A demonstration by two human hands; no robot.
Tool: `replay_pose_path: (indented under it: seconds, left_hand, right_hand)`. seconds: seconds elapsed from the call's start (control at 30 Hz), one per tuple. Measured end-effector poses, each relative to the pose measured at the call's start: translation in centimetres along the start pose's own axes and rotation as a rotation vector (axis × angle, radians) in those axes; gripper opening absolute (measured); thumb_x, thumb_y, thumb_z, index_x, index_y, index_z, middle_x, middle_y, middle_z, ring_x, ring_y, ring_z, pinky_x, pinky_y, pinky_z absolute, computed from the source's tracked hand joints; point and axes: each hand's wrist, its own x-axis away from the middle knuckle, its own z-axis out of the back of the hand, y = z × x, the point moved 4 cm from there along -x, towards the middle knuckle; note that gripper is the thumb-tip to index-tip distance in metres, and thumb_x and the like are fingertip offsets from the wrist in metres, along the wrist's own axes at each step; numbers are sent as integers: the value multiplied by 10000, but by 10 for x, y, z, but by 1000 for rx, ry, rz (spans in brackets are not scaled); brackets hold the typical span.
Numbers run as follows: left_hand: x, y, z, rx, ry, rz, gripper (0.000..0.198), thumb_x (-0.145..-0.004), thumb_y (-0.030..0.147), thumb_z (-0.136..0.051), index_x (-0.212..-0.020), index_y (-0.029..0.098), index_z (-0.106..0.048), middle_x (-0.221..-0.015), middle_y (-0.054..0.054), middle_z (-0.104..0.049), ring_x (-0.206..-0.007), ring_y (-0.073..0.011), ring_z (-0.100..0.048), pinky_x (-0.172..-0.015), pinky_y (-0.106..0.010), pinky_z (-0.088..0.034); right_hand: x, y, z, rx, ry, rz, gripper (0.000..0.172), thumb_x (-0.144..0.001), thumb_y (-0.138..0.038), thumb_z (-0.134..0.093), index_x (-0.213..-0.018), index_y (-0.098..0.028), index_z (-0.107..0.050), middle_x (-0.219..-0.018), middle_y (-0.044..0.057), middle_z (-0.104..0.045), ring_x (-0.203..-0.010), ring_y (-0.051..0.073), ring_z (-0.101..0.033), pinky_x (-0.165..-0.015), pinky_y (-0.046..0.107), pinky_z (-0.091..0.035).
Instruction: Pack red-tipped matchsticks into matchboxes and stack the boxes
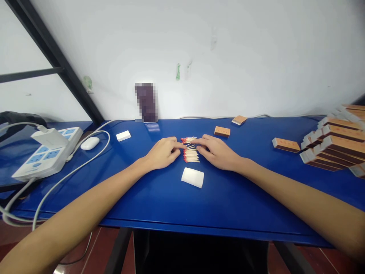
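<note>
A row of wooden matches (191, 155) lies on the blue table, red heads to the left. A smaller bunch of matches (186, 140) sits just behind the row. My left hand (163, 153) is at the red-head side, its index finger stretched out onto the matches and its thumb apart. From the other side, my right hand (216, 152) reaches in with index finger extended at the bare stick ends. Neither hand grips anything; the other fingers are partly curled. In front of the matches lies a white, tray-like piece (193, 177).
Matchboxes (333, 146) are stacked at the right, with one single matchbox (286, 145) beside them. Two more boxes, a near one (222, 131) and a far one (239, 120), lie behind my right hand. A power strip (48, 154), cables and a white case (90, 143) occupy the left.
</note>
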Motion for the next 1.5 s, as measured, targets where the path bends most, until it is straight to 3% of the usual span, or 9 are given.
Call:
replay_pose_path:
  seconds: [0.17, 0.3, 0.4, 0.57, 0.8, 0.97, 1.17, 1.5]
  left_hand:
    - [0, -2, 0, 24, 24, -2, 371, -892, 134, -463, -1107, 228, -750, -786, -22, -558, -680, -140, -522, -667, -283, -422]
    - [1, -1, 1, 2, 57, 20, 402, -891, 133, -466, -1212, 218, -692, -763, -12, -547, -707, -155, -523, -688, -296, -427]
    - [0, 0, 0, -43, 40, 37, 426, -897, 155, -469, -1283, 206, -642, -763, -16, -539, -745, -175, -526, -723, -317, -440]
    - [0, 2, -1, -88, 2, 37, 412, -921, 184, -417, -1238, 217, -678, -831, -45, -560, -792, -193, -545, -756, -340, -453]
    - [-1, 1, -1, -94, -42, 37, 423, -913, 178, -425, -1254, 206, -673, -849, -57, -574, -836, -208, -556, -805, -365, -456]
    - [0, 1, -1, -89, -43, 16, 414, -914, 174, -428, -1238, 214, -683, -839, -47, -557, -785, -185, -544, -767, -339, -449]
    - [1, 0, -2, -96, -32, -3, 412, -926, 198, -420, -1245, 215, -680, -844, -47, -549, -764, -179, -537, -743, -330, -440]
    - [1, -1, -1, -66, -29, -8, 413, -924, 169, -422, -1225, 246, -694, -843, -39, -560, -751, -168, -538, -747, -326, -438]
  right_hand:
    - [0, -1, 0, -9, -1, -1, 405, -984, -271, -391, -1309, -247, -631, -871, 53, -538, -746, 189, -551, -722, 343, -424]
    - [0, 0, 0, -15, 2, 5, 402, -989, -277, -384, -1299, -251, -639, -878, 52, -540, -746, 184, -549, -719, 339, -420]
    - [0, 0, 0, -19, 5, 8, 398, -992, -283, -381, -1287, -254, -646, -887, 52, -546, -752, 181, -552, -729, 339, -422]
    - [1, -1, 0, -11, -8, 7, 408, -991, -290, -372, -1298, -240, -635, -884, 57, -549, -748, 189, -550, -721, 346, -426]
    - [-13, 7, 9, -51, 112, -10, 359, -946, -239, -444, -1240, -193, -647, -834, 58, -610, -723, 190, -547, -718, 344, -440]
    - [-33, 14, 10, -57, 3, 54, 341, -946, -284, -476, -1206, -165, -663, -776, 46, -625, -719, 190, -567, -710, 336, -441]
    - [-41, 19, 10, -62, -97, 86, 317, -962, -264, -437, -1153, -183, -677, -966, 74, -725, -835, 195, -629, -798, 350, -460]
    - [-47, 23, 10, 13, -80, 105, 209, -937, -266, -465, -978, -193, -657, -803, 38, -678, -708, 171, -591, -677, 307, -424]
